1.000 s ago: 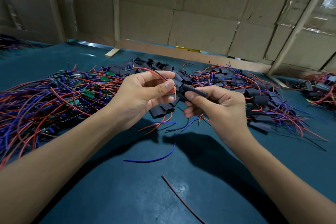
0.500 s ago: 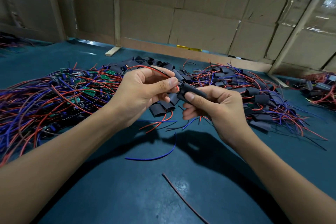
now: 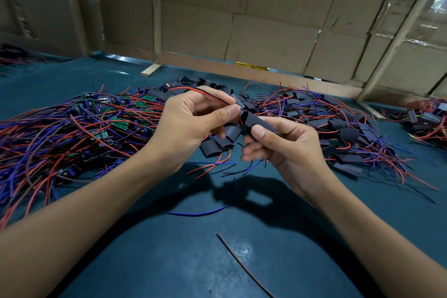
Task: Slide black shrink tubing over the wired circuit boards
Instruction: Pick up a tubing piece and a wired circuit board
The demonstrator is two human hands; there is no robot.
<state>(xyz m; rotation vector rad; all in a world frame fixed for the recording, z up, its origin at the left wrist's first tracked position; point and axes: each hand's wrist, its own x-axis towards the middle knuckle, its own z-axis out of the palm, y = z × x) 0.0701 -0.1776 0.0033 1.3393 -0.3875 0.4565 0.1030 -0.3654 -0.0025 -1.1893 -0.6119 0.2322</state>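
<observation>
My right hand (image 3: pixel 283 150) pinches a piece of black shrink tubing (image 3: pixel 254 121) between thumb and fingers, held above the table. My left hand (image 3: pixel 191 123) grips the red and black wires (image 3: pixel 205 92) that run into the tubing's left end; the board itself is hidden inside the tubing or behind my fingers. A pile of loose black tubing pieces (image 3: pixel 217 145) lies just below and behind the hands. Bare green circuit boards with red and blue wires (image 3: pixel 118 123) are heaped at the left. Boards wrapped in tubing (image 3: pixel 348 133) lie at the right.
The table has a dark teal mat (image 3: pixel 193 261). A loose blue wire (image 3: pixel 208 211) and a thin red-brown wire (image 3: pixel 242 264) lie on it near me. Cardboard walls (image 3: pixel 266 31) and wooden posts close off the back. More wired parts (image 3: pixel 425 121) sit far right.
Both hands have risen slightly and the tubing now sits further over the wire end, with my left fingers closer to the tube's mouth. The piles have not moved.
</observation>
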